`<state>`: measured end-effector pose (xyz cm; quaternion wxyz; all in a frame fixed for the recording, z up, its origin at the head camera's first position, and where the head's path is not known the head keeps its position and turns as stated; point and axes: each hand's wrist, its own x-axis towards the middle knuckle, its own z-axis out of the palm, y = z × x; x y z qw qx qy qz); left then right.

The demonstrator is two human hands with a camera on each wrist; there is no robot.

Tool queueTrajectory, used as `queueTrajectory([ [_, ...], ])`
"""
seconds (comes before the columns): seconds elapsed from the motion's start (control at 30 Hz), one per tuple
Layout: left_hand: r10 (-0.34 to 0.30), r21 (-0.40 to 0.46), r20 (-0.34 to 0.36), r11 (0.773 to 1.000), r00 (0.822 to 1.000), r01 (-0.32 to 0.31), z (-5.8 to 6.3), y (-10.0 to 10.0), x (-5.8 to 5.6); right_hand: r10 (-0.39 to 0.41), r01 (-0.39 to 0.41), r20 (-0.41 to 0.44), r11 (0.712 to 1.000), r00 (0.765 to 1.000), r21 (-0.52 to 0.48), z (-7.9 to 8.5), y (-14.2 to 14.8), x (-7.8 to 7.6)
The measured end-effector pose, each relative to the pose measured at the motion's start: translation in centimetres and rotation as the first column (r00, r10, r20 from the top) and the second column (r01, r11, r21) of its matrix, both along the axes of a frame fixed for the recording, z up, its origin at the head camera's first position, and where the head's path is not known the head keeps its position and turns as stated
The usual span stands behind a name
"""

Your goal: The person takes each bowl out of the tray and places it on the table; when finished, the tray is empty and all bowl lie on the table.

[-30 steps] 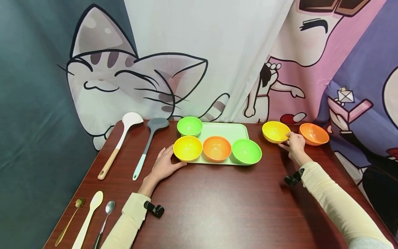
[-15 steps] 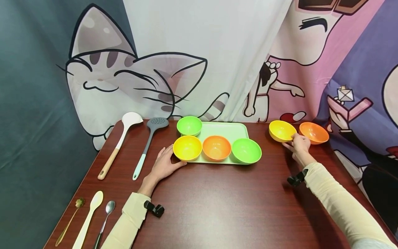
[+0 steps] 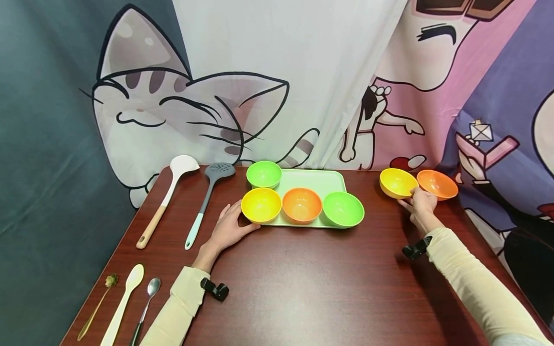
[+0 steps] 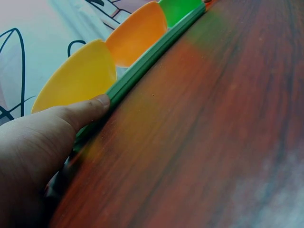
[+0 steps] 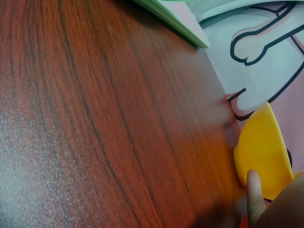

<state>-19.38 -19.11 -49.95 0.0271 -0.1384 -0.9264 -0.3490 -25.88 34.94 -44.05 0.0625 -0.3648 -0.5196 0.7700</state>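
Note:
My left hand (image 3: 227, 229) grips the front left corner of a pale green tray (image 3: 309, 179), thumb along its front edge and fingers at its left side. Just beside it, a yellow bowl (image 3: 261, 205) sits on the tray, with an orange bowl (image 3: 302, 206) and a green bowl (image 3: 344, 210) to its right and another green bowl (image 3: 264, 174) behind. At the back right, my right hand (image 3: 423, 204) holds a second yellow bowl (image 3: 396, 182) by its right side; one finger presses its outer wall (image 5: 263, 152). A second orange bowl (image 3: 438, 184) stands close by it.
On the table's left lie a white ladle (image 3: 173, 187) with a wooden handle and a grey slotted turner (image 3: 210, 185). Nearer are a gold spoon (image 3: 98, 305), a cream spoon (image 3: 124, 302) and a black-handled spoon (image 3: 146, 303). A printed curtain (image 3: 259, 86) hangs behind.
My right hand has moved the yellow bowl rightwards until it is close beside the orange bowl at the back right. My left hand and the tray have stayed in place.

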Motion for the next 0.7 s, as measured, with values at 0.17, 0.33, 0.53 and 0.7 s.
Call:
queueTrajectory([
  [0.17, -0.001, 0.001, 0.010, 1.000, 1.000, 0.001, -0.01, 0.04, 0.05, 0.003, -0.003, -0.002, 1.000, 1.000, 0.006, -0.21, 0.18, 0.04],
  [0.33, 0.004, 0.001, 0.013, 1.000, 1.000, -0.004, -0.08, 0.00, 0.00, 0.013, -0.013, -0.029, 1.000, 0.999, 0.011, -0.29, 0.29, 0.13],
  [0.53, 0.005, -0.004, 0.008, 1.000, 1.000, -0.005, -0.07, -0.07, 0.00, 0.011, -0.011, -0.023, 1.000, 1.000, -0.004, -0.20, 0.31, 0.15],
  [0.7, 0.006, -0.006, 0.001, 1.000, 1.000, -0.006, -0.16, -0.07, 0.02, 0.016, -0.016, -0.013, 1.000, 1.000, -0.009, -0.22, 0.37, 0.09],
])
